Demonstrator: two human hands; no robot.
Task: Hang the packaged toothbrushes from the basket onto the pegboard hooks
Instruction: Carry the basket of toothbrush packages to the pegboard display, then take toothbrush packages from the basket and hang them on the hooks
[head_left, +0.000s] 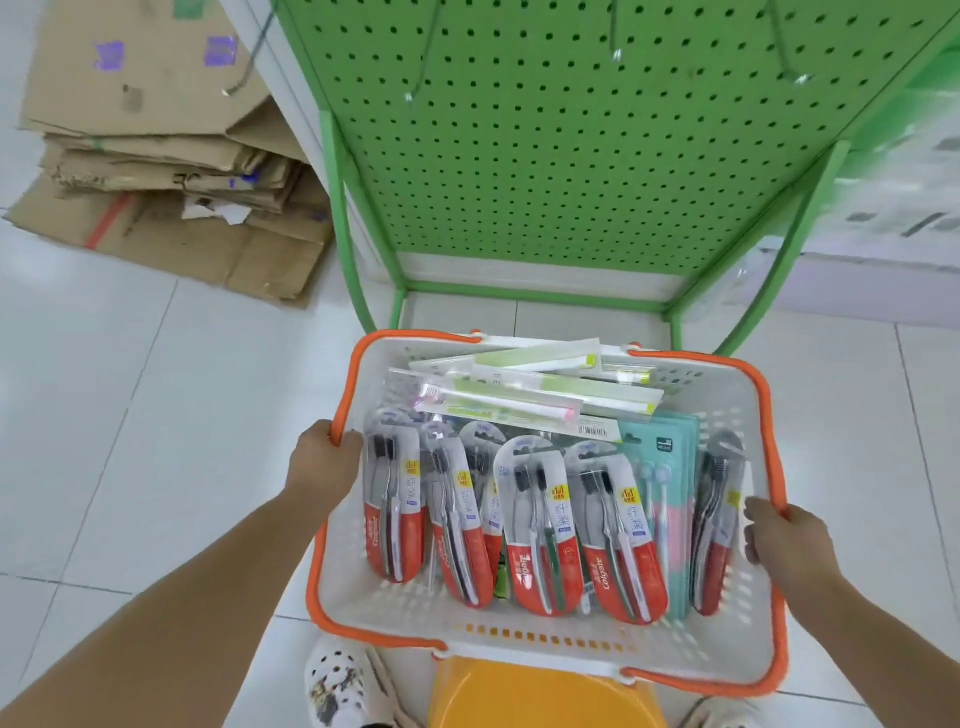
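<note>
Nearest to me, at the bottom edge, I see a round yellow plastic stool top (540, 696) under the basket, with a white perforated clog (337, 686) just left of it on the white tiled floor (104, 441). Above that I hold a white slotted plastic basket with orange rim and handles (748, 410) in both hands: my left hand (324, 467) curls its fingers round the orange rim on the left side, and my right hand (784, 540) grips the rim on the right side, fingers over the edge. Inside the basket, a row of red-and-clear blister-packed toothbrushes (540, 525) stands leaning along the near part, with teal-and-pink carded toothbrush packs (662, 493) beside them toward the right. Across the far part lie long slim clear and pale-green toothbrush boxes (540, 395), stacked crosswise. Just beyond the basket stands a green perforated metal pegboard rack (561, 171) on a green tube frame, with bare metal wire hooks (423, 62) sticking out near its top. Far left, flattened brown cardboard boxes (166, 171) lie piled on the floor.
</note>
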